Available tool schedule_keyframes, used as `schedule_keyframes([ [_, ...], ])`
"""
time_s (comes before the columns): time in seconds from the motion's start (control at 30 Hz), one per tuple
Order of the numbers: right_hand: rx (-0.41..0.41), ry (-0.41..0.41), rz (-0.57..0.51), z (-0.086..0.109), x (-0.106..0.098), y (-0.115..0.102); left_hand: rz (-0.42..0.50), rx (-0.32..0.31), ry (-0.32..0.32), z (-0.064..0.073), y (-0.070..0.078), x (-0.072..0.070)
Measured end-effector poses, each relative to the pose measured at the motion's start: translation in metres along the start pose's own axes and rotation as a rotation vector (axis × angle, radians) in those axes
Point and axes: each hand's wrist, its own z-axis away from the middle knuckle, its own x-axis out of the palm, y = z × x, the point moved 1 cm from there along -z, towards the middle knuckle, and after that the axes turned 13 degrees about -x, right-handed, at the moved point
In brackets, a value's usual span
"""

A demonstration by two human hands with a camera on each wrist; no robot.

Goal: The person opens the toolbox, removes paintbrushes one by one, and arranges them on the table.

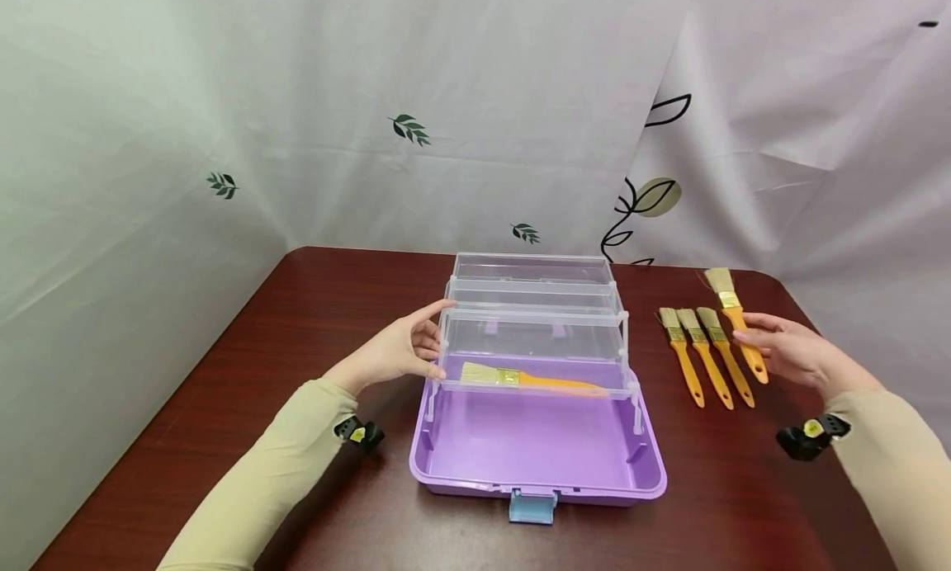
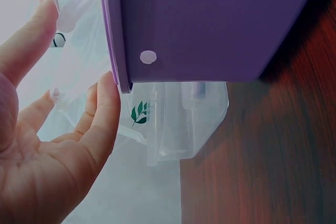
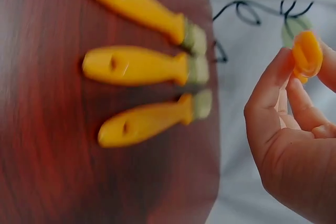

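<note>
A purple storage box (image 1: 535, 443) stands unlatched, with clear tiered trays (image 1: 535, 333) raised above its rear half. One paintbrush (image 1: 557, 382) lies lengthwise in the front clear tray, bristles to the left. My left hand (image 1: 404, 348) is at the trays' left end, its thumb and extended index finger spread with their tips against the clear plastic; other fingertips reach the purple rim in the left wrist view. Between thumb and fingers, my right hand (image 1: 795, 350) pinches the orange handle of another paintbrush (image 1: 734, 313), held above the table, bristles pointing away.
Three more orange-handled paintbrushes (image 1: 704, 348) lie side by side on the dark red wooden table (image 1: 334, 299), left of my right hand. A blue latch (image 1: 532, 507) hangs from the box front. White printed fabric (image 1: 475, 101) hangs behind the table.
</note>
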Motion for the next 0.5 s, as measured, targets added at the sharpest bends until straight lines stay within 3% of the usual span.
schedule_keyframes([
  [0.17,0.054,0.009,0.175,0.003,-0.013,0.012,-0.005,0.013,-0.006,0.0,0.001,0.0],
  [0.5,0.093,0.046,0.261,0.007,-0.023,0.032,-0.012,0.056,-0.011,-0.002,-0.001,-0.001],
])
